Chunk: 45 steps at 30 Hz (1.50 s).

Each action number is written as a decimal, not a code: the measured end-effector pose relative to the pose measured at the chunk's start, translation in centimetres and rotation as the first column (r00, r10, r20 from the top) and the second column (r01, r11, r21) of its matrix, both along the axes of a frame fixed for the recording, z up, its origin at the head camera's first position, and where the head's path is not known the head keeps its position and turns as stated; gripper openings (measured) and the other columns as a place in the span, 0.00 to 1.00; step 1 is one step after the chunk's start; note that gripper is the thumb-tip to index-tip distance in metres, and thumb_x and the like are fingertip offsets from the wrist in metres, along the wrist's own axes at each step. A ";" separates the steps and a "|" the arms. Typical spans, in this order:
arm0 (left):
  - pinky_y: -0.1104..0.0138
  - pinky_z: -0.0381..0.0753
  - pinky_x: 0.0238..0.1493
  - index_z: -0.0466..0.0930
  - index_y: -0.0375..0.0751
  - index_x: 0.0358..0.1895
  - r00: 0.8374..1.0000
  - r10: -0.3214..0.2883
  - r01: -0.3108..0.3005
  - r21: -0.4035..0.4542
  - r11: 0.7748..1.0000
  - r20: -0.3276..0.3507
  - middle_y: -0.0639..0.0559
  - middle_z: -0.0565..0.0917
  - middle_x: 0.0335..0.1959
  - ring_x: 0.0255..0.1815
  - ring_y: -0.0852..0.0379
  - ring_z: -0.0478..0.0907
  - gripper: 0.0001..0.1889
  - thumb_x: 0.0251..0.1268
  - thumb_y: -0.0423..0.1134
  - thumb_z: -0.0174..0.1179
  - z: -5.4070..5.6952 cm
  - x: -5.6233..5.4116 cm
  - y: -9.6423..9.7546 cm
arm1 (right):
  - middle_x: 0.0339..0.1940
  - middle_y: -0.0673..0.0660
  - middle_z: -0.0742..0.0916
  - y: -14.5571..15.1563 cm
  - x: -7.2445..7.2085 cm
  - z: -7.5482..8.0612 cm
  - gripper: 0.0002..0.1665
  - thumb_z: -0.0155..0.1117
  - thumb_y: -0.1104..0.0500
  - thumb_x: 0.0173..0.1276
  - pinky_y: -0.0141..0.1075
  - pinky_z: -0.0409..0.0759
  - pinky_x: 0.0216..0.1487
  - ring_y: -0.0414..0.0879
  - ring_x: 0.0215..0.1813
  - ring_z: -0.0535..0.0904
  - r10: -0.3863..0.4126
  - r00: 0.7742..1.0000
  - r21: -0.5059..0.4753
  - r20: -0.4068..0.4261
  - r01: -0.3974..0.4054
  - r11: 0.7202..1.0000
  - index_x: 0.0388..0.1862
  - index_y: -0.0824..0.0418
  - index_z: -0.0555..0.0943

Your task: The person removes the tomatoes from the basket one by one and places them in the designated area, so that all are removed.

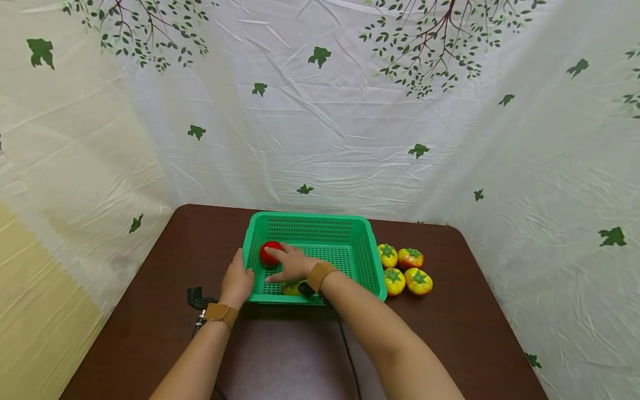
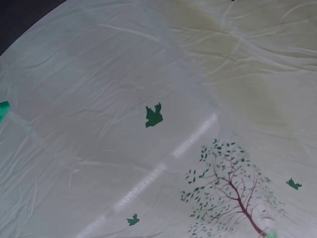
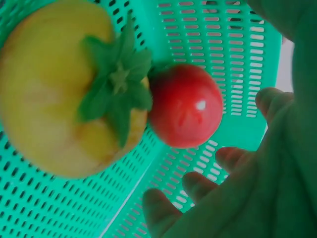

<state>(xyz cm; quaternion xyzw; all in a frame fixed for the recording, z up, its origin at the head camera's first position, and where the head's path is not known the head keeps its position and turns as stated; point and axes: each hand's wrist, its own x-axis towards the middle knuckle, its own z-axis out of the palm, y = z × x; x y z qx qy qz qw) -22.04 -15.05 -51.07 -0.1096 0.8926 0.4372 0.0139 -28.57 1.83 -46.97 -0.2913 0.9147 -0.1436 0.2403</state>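
A green perforated plastic basket (image 1: 300, 299) stands on the table. My left hand (image 1: 236, 283) holds its left side, fingers along the outer wall and thumb at the rim; only a sliver of green basket (image 2: 4, 110) shows in the left wrist view. My right hand (image 1: 295, 264) reaches inside with fingers spread, holding nothing. A red tomato (image 1: 269, 254) lies at the basket's left end, beside those fingertips. Close by it is a yellow persimmon-like fruit with a green leafy top (image 3: 54, 94), mostly hidden under the right hand in the head view.
Several yellow-and-red fruits (image 1: 410, 258) with green tops sit grouped on the brown table (image 1: 465, 311), right of the basket. A black cable (image 1: 350, 355) runs down from the right wrist. White leaf-printed cloth (image 1: 320, 139) hangs behind and around the table.
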 end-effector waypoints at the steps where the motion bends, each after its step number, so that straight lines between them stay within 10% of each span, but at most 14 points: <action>1: 0.37 0.60 0.75 0.40 0.32 0.80 1.000 0.001 -0.001 0.000 1.000 0.001 0.29 0.56 0.79 0.78 0.31 0.57 0.35 0.76 0.33 0.45 0.0 0.0 0.0 | 0.85 0.61 0.50 -0.2 0.1 0.1 0.51 0.64 0.38 0.68 0.62 0.60 0.77 0.66 0.83 0.47 0.013 1.000 0.000 0.004 -0.013 1.000 0.83 0.41 0.51; 12: 0.37 0.61 0.74 0.41 0.28 0.80 1.000 0.003 -0.003 -0.020 1.000 -0.014 0.27 0.56 0.78 0.77 0.29 0.58 0.34 0.76 0.31 0.44 0.0 0.1 0.2 | 0.85 0.58 0.50 -1.5 1.2 0.6 0.44 0.66 0.45 0.69 0.54 0.68 0.75 0.61 0.81 0.60 0.153 0.987 0.147 0.054 -0.159 0.976 0.80 0.43 0.59; 45: 0.39 0.60 0.75 0.41 0.29 0.80 0.999 0.013 -0.012 0.007 1.000 -0.032 0.28 0.55 0.79 0.78 0.31 0.55 0.34 0.75 0.30 0.43 0.2 0.0 0.3 | 0.54 0.54 0.83 1.5 1.0 1.9 0.28 0.67 0.57 0.68 0.33 0.77 0.40 0.45 0.44 0.74 0.028 0.989 0.206 0.147 -0.058 0.977 0.67 0.57 0.76</action>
